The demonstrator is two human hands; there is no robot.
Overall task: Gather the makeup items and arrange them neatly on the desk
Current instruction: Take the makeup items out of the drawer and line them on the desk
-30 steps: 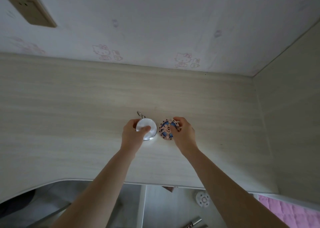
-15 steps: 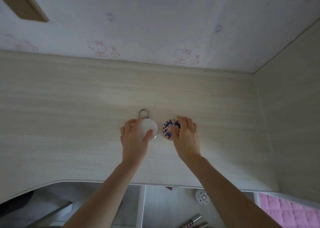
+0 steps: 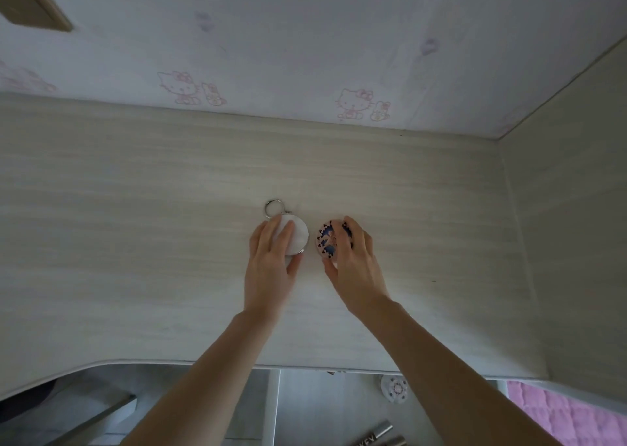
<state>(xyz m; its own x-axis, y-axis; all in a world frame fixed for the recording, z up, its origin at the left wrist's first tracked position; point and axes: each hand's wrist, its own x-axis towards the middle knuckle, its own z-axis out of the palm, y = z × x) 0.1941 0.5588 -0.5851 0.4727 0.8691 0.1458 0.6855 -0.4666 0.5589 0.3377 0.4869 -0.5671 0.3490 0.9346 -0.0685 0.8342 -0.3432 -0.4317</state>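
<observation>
Two round makeup items are lying side by side near the middle of the counter, close together but not touching. The one on the left is a white compact with a silvery rim, and a metal key ring is sticking out from its far edge toward the wall. The one on the right is a pink compact with a pattern of dark blue and black triangles on its lid.

The left hand is resting on the white compact with straight, relaxed fingers laid flat over its left half, while the thumb is sitting against the near edge. The right hand is covering the right half of the pink compact; its fingers are lying over the lid and bending slightly at the tips, and the thumb is touching the near edge. Whether either hand is actually gripping its compact cannot be told for sure; both look laid on top, fingers extended. The two hands are apart, each on its own item.

The counter is a pale wood-grain surface running up to a wall papered with faint pink cartoon cats. A tan wall plate is showing at the upper left. A side panel is closing in the counter on the right. Below the counter's near edge, a small round white object and two metallic tubes are lying lower down, and a pink quilted fabric is showing at the bottom right corner.
</observation>
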